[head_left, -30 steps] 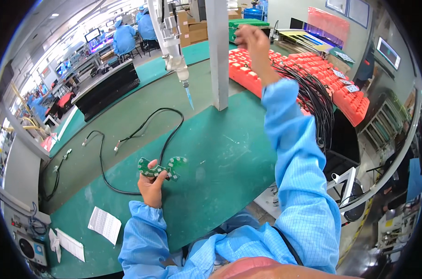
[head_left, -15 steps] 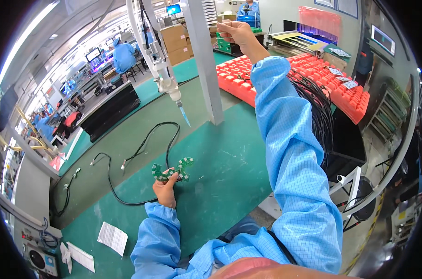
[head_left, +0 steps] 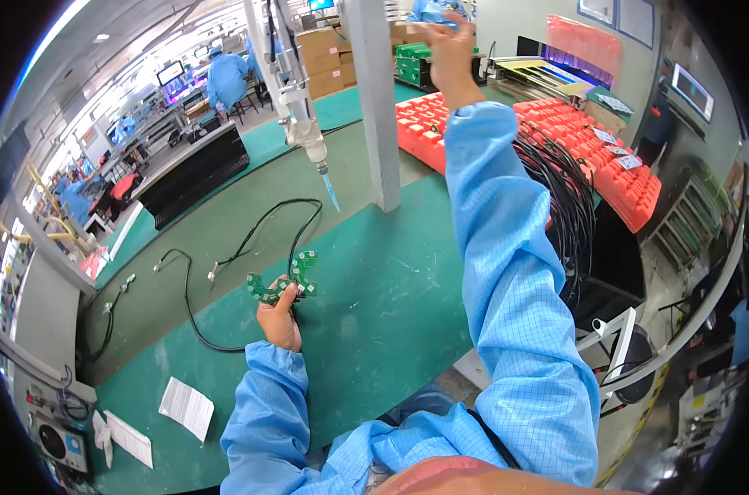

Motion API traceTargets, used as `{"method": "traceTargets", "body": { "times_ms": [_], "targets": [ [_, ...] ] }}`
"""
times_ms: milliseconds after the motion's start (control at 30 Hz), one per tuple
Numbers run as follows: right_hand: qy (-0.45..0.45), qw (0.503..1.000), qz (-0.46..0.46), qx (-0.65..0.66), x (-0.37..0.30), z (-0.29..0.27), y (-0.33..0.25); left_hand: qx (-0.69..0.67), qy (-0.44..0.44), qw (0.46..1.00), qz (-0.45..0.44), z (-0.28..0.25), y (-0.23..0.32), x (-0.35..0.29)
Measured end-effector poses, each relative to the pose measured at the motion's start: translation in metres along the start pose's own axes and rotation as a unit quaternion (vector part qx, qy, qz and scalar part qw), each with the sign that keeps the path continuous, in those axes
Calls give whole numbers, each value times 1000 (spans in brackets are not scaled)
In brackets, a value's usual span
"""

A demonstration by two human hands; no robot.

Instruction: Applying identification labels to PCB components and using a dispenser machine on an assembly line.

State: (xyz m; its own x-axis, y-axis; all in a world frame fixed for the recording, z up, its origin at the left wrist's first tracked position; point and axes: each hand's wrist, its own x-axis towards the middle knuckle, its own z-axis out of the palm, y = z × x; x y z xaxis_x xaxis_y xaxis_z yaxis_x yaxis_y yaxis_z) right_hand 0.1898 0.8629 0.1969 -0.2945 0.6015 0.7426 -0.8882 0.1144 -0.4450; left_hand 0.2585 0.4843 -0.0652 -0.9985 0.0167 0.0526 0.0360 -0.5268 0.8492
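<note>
Over the near part of the green bench mat, my left hand point(head_left: 280, 322) pinches a curved green circuit board point(head_left: 306, 272) with small white parts on it. A black cable point(head_left: 190, 309) runs from the board and loops across the bench to its left. My right hand point(head_left: 455, 62) is raised at full reach, beyond the grey post and above the far end of the red trays. Its fingers look stretched and apart, though motion blurs them, and nothing shows in them. A dispensing nozzle with a blue tip point(head_left: 332, 194) hangs over the bench between my hands.
The grey post point(head_left: 374, 115) rises from the bench. Red trays point(head_left: 589, 144) and a bundle of black cables point(head_left: 560, 198) lie to the right. A printed paper point(head_left: 186, 407) and a second cable point(head_left: 108, 326) are at left. People in blue sit farther back.
My right hand has turned, its fingers moving from bunched together to spread. My left hand still holds the circuit board, which appears slightly farther left and higher as the view shifts.
</note>
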Motion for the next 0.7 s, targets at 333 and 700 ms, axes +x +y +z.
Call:
{"method": "traceTargets", "body": {
  "times_ms": [333,700],
  "targets": [
    [-259,938,228,11,-245,15,-23,53,21,998,32,2,0,6],
    [-423,864,220,-159,-298,26,5,74,46,996,22,6,0,-5]
  ]
}}
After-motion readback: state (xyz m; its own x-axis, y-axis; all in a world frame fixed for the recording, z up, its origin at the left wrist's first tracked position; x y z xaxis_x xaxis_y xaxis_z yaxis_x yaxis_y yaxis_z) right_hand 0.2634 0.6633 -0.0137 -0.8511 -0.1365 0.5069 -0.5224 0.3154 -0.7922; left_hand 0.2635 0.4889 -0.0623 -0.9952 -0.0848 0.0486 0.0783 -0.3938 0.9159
